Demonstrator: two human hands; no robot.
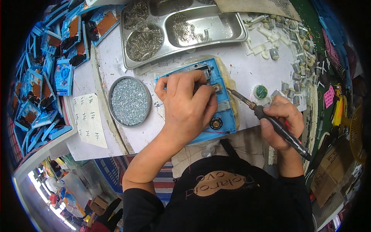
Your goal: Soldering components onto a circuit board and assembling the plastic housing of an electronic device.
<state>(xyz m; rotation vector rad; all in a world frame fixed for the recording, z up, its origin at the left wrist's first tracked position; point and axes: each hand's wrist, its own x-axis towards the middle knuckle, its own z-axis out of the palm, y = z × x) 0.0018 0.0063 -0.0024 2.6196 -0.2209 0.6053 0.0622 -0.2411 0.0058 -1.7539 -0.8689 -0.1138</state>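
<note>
On the white-covered table lies a blue plastic housing [228, 120], with a small round speaker [216, 123] set in its lower part. My left hand [184, 104] rests over the housing, its thumb and fingers closed together near a small metal part [218, 88]. Whatever is between those fingertips is hidden by the hand. In my right hand [285, 121] is a black-handled soldering iron [280, 128], its grip wrapped by the fingers. The iron's tip points up and left, close to the small metal part; contact cannot be made out.
A round dish of small screws [130, 101] stands left of the housing. Behind is a steel compartment tray [185, 45] with springs. Small motors and white plastic parts [274, 53] spread at right, near a small green pot [260, 91]. Blue housings [63, 77] pile up at far left.
</note>
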